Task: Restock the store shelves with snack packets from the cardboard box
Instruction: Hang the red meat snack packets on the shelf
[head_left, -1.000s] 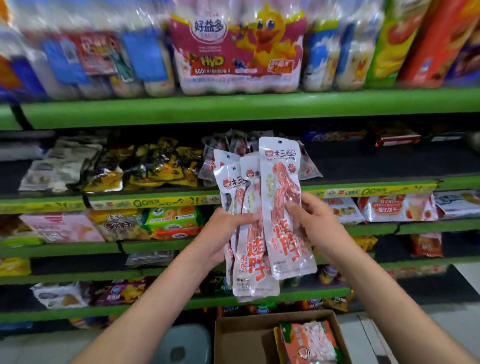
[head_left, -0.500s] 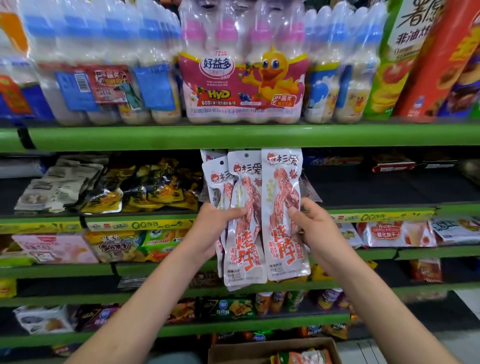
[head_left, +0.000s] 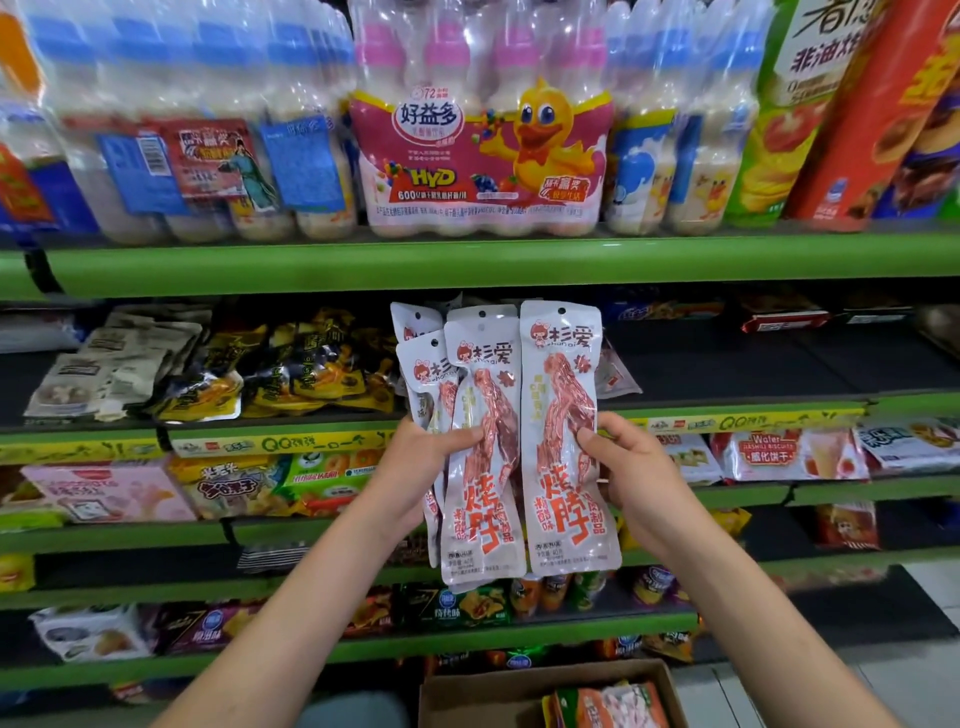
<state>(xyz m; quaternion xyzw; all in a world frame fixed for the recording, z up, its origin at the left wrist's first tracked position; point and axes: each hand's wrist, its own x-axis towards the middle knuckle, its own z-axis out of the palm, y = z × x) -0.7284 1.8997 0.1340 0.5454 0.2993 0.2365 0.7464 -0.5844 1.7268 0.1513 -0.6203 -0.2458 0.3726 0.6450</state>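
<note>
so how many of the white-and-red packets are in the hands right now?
4 visible. Right hand holds the front one; left hand grips one beside it, with two more fanned behind at and. Others may be hidden behind them.

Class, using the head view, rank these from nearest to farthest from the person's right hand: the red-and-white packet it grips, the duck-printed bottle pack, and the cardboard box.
1. Red-and-white packet: held in the right hand.
2. Cardboard box: below, on the floor.
3. Duck-printed bottle pack: top shelf, above left.
</note>
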